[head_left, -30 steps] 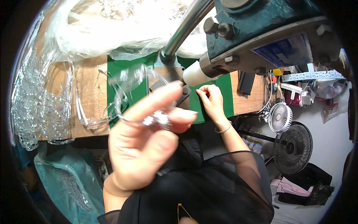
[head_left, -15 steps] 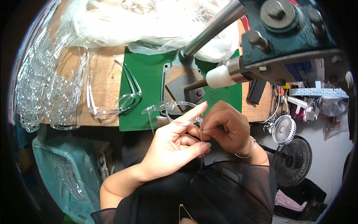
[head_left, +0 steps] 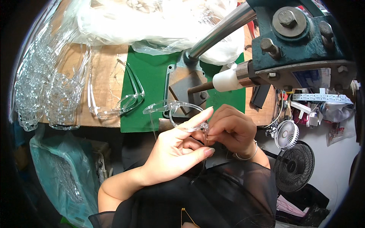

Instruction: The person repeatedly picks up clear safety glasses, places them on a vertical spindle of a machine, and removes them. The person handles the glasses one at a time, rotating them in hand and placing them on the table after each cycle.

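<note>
A clear plastic eyeglass frame (head_left: 175, 106) hangs over the front edge of the work surface, tilted, with one temple pointing down toward my lap. My left hand (head_left: 171, 152) is closed on it, the index finger lying along the rim and the thumb by the hanging temple. My right hand (head_left: 234, 127) is pinched at the hinge corner, its fingertips touching the frame there. Whether those fingertips hold some tiny part, I cannot make out. Left of my hands, another clear eyeglass frame (head_left: 110, 111) rests across the wooden table and the green mat (head_left: 146, 114).
A hand press (head_left: 304, 45) with a white-collared rod stands at the right over its metal base (head_left: 186, 85). Stacked clear frames (head_left: 61, 95) fill the left side. Plastic bags (head_left: 152, 22) lie behind. A teal bag (head_left: 61, 171) sits lower left; two fans (head_left: 294, 167) stand lower right.
The whole view has shifted slightly. Both hands stay at the same hinge corner, with only small movements of the right fingers and a slight tilt of the frame.
</note>
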### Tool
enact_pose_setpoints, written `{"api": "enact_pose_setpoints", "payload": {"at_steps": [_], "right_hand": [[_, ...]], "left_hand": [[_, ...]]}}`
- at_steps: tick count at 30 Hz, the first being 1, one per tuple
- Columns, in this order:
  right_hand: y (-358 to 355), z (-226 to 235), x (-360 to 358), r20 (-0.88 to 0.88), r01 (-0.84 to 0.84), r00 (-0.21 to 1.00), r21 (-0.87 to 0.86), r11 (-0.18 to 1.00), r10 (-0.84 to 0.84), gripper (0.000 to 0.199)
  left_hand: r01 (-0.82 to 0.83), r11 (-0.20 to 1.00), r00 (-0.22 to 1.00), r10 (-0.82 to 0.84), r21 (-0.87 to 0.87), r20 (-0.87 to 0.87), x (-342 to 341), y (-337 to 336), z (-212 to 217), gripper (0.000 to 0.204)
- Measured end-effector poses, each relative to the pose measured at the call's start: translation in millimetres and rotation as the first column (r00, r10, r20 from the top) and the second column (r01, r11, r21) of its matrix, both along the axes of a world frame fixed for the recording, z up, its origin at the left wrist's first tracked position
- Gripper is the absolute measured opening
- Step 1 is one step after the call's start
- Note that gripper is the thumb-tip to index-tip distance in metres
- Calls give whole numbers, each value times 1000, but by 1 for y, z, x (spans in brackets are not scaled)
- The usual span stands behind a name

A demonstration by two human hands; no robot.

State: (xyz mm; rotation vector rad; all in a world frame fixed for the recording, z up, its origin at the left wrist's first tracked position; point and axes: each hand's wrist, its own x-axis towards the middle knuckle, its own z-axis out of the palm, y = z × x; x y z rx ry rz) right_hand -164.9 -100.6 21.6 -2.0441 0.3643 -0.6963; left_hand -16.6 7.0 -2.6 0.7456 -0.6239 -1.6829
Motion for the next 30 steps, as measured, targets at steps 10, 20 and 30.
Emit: {"api": "enact_pose_setpoints", "payload": {"at_steps": [10, 20, 30], "right_hand": [[2, -3, -6, -6, -4, 1000, 137, 991, 5, 13], [0, 3, -4, -60, -13, 998, 211, 977, 26, 15], [10, -6, 0, 78, 18, 995, 531, 847, -70, 11]], "left_hand": [[85, 990, 981, -63, 116, -184, 2, -2, 6, 71], [84, 992, 980, -66, 91, -187, 3, 1, 3, 72], [140, 981, 940, -89, 135, -329, 7, 0, 4, 73]]}}
